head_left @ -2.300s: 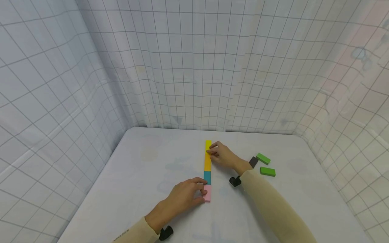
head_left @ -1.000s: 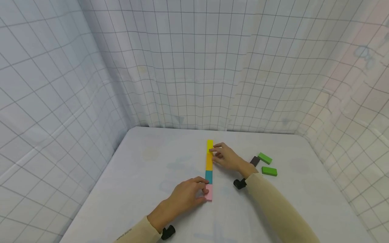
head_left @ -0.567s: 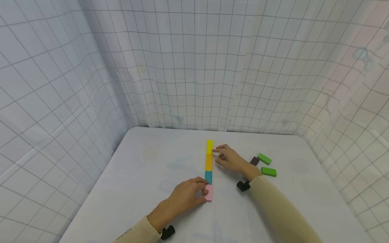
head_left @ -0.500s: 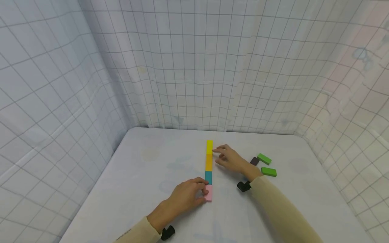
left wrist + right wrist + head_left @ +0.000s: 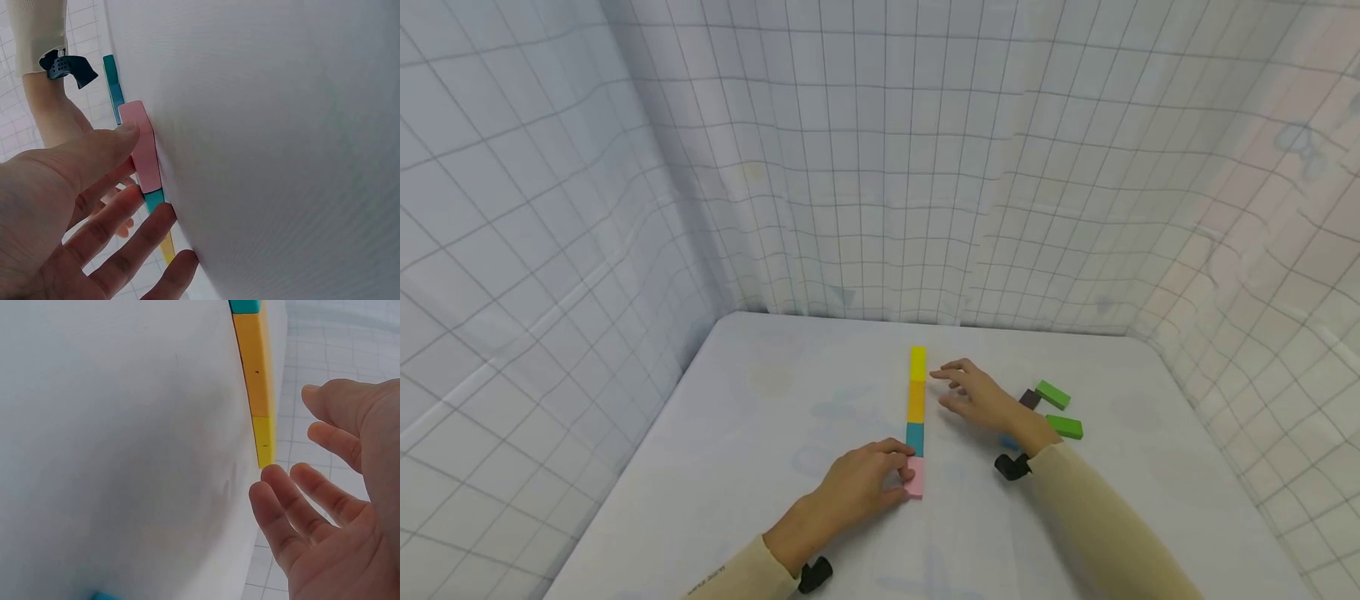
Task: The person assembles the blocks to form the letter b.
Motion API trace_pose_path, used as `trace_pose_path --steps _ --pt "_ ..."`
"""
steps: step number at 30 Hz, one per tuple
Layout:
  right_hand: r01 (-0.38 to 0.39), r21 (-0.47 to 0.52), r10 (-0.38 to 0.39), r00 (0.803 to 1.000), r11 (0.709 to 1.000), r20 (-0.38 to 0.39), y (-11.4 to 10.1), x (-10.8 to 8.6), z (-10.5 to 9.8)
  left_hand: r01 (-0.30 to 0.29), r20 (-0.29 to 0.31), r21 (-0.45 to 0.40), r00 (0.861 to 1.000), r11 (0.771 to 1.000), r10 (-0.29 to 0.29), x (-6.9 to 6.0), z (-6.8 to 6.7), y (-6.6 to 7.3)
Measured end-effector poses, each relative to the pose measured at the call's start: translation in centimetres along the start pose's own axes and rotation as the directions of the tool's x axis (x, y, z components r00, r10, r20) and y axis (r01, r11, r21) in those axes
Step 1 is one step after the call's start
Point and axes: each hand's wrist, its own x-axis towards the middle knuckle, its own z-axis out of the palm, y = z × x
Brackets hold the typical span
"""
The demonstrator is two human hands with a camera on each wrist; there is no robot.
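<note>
A straight row of blocks runs away from the body in the head view: pink (image 5: 914,477) nearest, then teal (image 5: 915,439), orange (image 5: 917,402) and yellow (image 5: 918,364) farthest. The left hand (image 5: 859,486) lies at the row's near end; its thumb and fingers touch the pink block (image 5: 142,150), as the left wrist view shows. The right hand (image 5: 983,402) holds nothing and hovers just right of the yellow and orange blocks, fingers spread. In the right wrist view the right hand (image 5: 337,506) is apart from the yellow block (image 5: 264,440).
Right of the row lie two green blocks (image 5: 1053,394), a dark block (image 5: 1030,399) and a blue piece (image 5: 1011,442) partly hidden by the right wrist. White grid-patterned curtains (image 5: 880,167) stand behind and beside the white table (image 5: 760,433).
The right hand has let go of the row and moved a little to the right, uncovering the yellow block and part of the blue piece. The left hand stays at the pink block.
</note>
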Motion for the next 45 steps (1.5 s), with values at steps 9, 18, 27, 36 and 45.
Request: trace_pose_path --steps 9,18,27,36,45 --pt "-0.045 -0.02 0.045 0.999 0.999 -0.015 -0.2 -0.7 -0.6 0.009 0.006 0.002 1.0 1.0 -0.009 0.1 -0.1 0.0" --pt "-0.02 -0.044 0.018 0.999 0.999 -0.045 0.3 -2.5 -1.4 0.031 0.04 -0.016 0.999 0.999 -0.03 0.0 0.4 -0.3" --pt "0.044 -0.085 -0.053 0.994 0.995 -0.1 0.3 -3.9 -2.7 0.012 0.023 -0.008 1.0 1.0 -0.011 -0.3 -0.3 0.1" --pt "0.008 -0.095 -0.018 0.994 0.995 -0.105 1.1 -5.3 -3.1 0.001 0.013 -0.012 1.0 1.0 -0.001 -0.4 -0.2 0.2" --pt "0.012 -0.095 -0.025 0.991 0.995 -0.13 1.8 -6.5 -4.1 -0.01 0.007 0.0 1.0 1.0 0.01 -0.2 0.0 0.0"
